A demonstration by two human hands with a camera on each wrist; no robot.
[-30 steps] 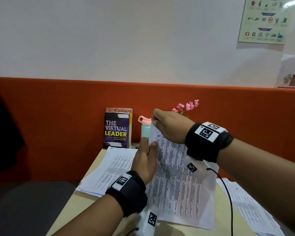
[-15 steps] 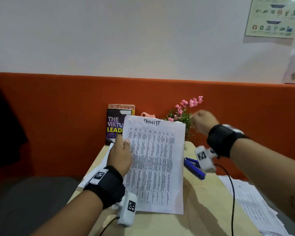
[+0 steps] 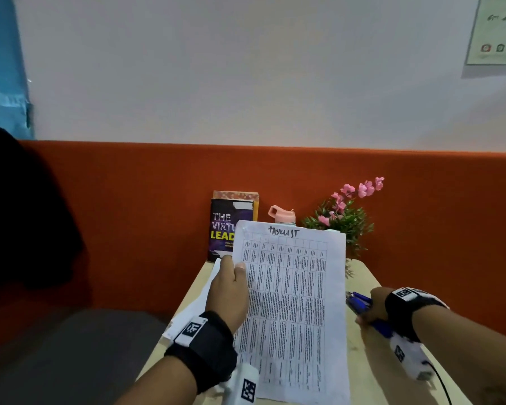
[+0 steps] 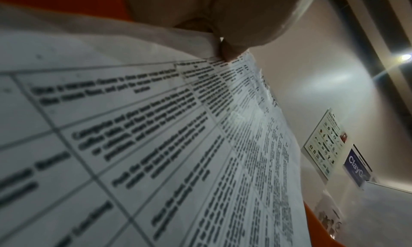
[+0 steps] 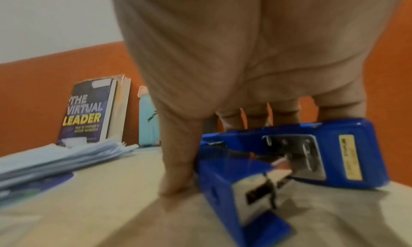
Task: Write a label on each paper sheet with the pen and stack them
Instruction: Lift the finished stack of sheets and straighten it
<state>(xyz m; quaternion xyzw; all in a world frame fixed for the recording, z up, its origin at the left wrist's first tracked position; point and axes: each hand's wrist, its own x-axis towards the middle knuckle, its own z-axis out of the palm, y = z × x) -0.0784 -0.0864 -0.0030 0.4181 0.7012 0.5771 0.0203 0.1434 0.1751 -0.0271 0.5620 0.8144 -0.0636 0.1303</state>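
Observation:
My left hand [image 3: 231, 287] holds a printed paper sheet [image 3: 292, 302] upright over the table, pinching its left edge; "TASKLIST" is handwritten along its top. The left wrist view shows the thumb [image 4: 231, 51] pressed on that sheet [image 4: 156, 145]. My right hand [image 3: 370, 309] is down on the table to the right of the sheet, gripping a blue stapler [image 3: 360, 302]. In the right wrist view the right hand [image 5: 220, 153] has its thumb on one side of the stapler [image 5: 267, 162] and its fingers on the other. No pen shows.
A loose stack of papers [image 3: 193, 305] lies on the table's left side, behind the held sheet. At the back stand books [image 3: 225, 226], a pink-capped bottle [image 3: 282, 214] and a flowering plant [image 3: 345, 217] against the orange partition [image 3: 129, 200]. The table [image 3: 362, 361] is narrow.
My right hand let go of the sheet's top, swung right and dropped onto the stapler. The left hand turned the sheet upright, which brought the label into view.

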